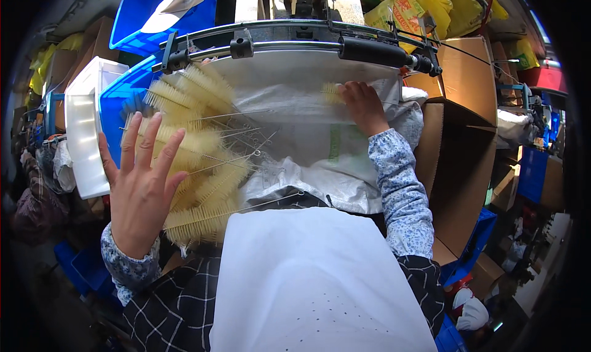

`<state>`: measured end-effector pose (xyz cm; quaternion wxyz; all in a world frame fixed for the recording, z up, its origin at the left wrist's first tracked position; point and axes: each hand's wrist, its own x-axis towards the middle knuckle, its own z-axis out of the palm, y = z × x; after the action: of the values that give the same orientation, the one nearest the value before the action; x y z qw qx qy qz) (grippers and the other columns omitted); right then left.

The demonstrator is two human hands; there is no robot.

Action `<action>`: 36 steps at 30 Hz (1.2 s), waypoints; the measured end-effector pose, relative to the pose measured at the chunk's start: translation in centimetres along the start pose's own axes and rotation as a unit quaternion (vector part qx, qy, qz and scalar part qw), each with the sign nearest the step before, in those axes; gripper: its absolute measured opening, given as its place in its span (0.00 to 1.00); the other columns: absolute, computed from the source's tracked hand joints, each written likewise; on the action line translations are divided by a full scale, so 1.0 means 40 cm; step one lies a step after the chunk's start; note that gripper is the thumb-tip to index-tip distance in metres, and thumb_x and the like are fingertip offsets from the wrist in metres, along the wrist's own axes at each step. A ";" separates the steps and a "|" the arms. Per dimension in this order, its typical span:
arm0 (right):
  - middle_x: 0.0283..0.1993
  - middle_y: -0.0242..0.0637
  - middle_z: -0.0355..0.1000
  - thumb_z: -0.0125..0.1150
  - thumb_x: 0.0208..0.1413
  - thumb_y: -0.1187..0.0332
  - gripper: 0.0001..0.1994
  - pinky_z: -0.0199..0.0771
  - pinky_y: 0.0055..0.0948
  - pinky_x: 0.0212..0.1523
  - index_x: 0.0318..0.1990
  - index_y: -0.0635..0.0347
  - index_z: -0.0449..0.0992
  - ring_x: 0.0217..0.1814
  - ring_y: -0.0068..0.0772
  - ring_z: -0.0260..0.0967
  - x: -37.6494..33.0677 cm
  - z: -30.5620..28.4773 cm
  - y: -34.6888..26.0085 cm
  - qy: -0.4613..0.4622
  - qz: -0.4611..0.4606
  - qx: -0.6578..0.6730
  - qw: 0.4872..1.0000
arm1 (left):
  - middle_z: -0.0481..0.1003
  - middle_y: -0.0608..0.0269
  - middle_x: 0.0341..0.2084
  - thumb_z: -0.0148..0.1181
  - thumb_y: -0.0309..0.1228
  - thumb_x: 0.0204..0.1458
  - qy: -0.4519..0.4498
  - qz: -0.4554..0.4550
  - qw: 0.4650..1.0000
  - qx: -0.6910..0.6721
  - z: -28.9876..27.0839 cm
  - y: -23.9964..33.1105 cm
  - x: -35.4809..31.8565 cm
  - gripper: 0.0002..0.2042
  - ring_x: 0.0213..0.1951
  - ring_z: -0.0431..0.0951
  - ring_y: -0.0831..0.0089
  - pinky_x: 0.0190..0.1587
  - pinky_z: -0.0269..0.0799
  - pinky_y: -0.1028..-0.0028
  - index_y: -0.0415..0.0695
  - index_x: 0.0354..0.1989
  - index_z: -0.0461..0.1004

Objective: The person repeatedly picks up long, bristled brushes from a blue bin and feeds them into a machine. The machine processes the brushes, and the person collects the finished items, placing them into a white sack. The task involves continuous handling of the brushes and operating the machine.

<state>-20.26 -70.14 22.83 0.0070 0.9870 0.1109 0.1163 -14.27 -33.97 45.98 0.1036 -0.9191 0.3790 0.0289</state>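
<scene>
Left hand (143, 189) spread wide, fingers splayed over fanned pile of pale-yellow bristle brushes (197, 161), steadying them on white sack (308, 149). Right hand (362, 105) closed on single brush (332, 92) near machine bar (375, 51), kept apart from the pile

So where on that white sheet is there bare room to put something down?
The middle of the white sheet is bare, between the pile of yellow brushes and the right hand. The strip under the metal bar is also free. The left side is crowded: brushes fan out under the left hand.
</scene>
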 end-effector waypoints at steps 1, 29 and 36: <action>0.37 0.31 0.63 0.53 0.42 0.72 0.16 0.64 0.29 0.40 0.43 0.52 0.67 0.40 0.32 0.62 -0.002 -0.005 0.007 -0.011 -0.009 -0.011 1.000 | 0.58 0.66 0.55 0.60 0.34 0.40 0.014 -0.026 0.999 0.019 0.001 -0.018 0.000 0.25 0.61 0.49 0.66 0.61 0.31 0.51 0.56 0.51 0.64; 0.35 0.27 0.69 0.50 0.48 0.66 0.10 0.64 0.31 0.40 0.38 0.41 0.74 0.38 0.31 0.64 0.379 -0.101 0.206 0.121 0.098 -0.065 0.986 | 0.69 0.55 0.33 0.55 0.16 0.31 0.016 0.032 0.895 -0.445 0.011 -0.151 0.031 0.15 0.38 0.71 0.62 0.42 0.65 0.71 0.39 0.32 0.67; 0.37 0.23 0.69 0.48 0.50 0.65 0.11 0.58 0.30 0.43 0.39 0.37 0.74 0.43 0.28 0.61 0.400 -0.069 0.234 0.113 0.090 -0.066 0.987 | 0.69 0.55 0.34 0.56 0.16 0.30 0.025 0.029 0.898 -0.438 0.012 -0.140 0.029 0.16 0.39 0.71 0.62 0.43 0.64 0.71 0.39 0.33 0.67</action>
<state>-3.67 -75.79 29.52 0.0490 0.9709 0.0140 0.2340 -9.50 -30.82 46.31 -0.3203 -0.8605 0.3569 0.1721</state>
